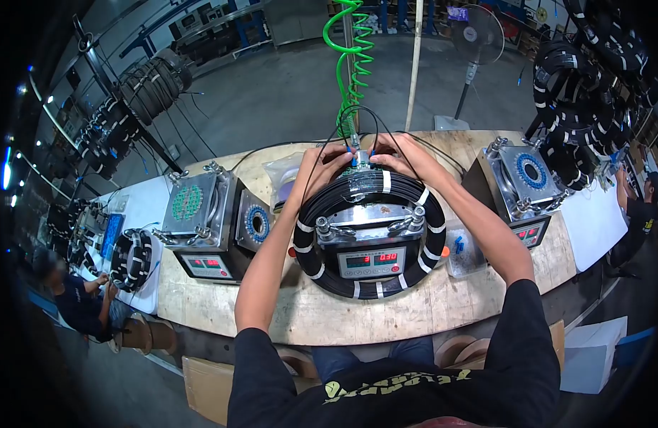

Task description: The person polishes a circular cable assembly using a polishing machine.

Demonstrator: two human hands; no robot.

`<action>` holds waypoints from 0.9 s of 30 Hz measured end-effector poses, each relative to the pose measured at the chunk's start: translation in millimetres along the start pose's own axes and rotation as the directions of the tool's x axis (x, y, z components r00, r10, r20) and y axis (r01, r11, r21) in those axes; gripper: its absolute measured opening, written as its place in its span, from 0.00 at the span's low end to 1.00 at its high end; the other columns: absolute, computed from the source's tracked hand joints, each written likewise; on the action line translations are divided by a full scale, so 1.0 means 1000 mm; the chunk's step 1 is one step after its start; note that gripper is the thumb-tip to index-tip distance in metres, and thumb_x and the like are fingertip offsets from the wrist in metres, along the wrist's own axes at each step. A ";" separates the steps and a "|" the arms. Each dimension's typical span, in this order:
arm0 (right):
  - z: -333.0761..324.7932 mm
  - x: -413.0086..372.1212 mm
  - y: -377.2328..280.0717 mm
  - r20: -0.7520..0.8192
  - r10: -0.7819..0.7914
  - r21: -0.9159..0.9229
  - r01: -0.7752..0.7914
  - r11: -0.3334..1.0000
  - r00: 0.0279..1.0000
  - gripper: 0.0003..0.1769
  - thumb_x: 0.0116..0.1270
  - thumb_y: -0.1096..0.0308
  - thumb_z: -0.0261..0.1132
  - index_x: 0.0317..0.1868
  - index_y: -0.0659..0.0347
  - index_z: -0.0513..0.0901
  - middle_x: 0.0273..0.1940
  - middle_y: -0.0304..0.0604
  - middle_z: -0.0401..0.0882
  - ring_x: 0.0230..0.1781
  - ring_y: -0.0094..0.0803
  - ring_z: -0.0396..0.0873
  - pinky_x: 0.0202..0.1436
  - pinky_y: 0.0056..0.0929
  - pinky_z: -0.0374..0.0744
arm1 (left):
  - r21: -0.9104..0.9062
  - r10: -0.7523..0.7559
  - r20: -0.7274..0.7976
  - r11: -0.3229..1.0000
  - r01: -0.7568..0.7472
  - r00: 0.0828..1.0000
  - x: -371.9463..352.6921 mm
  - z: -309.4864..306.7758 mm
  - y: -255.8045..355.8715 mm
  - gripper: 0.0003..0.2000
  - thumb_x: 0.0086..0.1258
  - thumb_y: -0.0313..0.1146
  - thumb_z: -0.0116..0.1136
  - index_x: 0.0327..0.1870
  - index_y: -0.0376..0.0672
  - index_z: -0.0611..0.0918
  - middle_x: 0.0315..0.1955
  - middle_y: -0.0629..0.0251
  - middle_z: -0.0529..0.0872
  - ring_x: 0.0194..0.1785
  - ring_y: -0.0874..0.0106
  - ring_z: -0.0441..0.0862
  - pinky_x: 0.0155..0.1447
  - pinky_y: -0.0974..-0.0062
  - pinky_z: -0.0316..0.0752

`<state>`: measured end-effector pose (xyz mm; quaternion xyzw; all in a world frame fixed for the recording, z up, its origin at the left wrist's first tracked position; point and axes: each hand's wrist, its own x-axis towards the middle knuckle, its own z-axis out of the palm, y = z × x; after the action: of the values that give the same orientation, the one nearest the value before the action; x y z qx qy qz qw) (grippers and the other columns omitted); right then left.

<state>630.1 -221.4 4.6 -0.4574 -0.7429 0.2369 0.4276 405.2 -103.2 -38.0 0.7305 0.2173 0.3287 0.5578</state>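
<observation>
My left hand [334,158] is closed at the far side of the middle machine, its fingertips pinching a small blue cable connector [354,161]. Opposite it, my right hand [399,154] also pinches a blue connector [372,153]. Between the hands is a small metal fixture [362,158], partly hidden by fingers. A thick coil of black cable [312,265] with white tape bands rests around the machine [369,261], which has a red digital display. Thin black cable loops rise above my hands.
Similar machines stand left [207,265] and right [526,187] on the wooden table [222,309]. A clear tray [466,265] with blue pieces lies right of the coil. A green spiral hose [350,50] hangs behind. Co-workers sit left [86,303] and stand right [641,214].
</observation>
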 end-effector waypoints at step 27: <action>-0.004 0.003 0.018 0.034 0.015 -0.321 -0.004 0.947 0.999 0.21 0.72 0.56 0.73 0.46 0.69 0.83 0.37 0.55 0.87 0.40 0.46 0.87 0.44 0.40 0.82 | 0.215 0.086 -0.064 0.974 -0.070 0.994 -0.005 0.004 0.016 0.12 0.71 0.33 0.72 0.42 0.30 0.88 0.33 0.56 0.92 0.37 0.73 0.88 0.45 0.72 0.81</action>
<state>641.1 -210.9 -5.8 -0.5202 -0.7769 0.1230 0.3328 403.4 -114.0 -24.7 0.7813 0.2425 0.3519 0.4550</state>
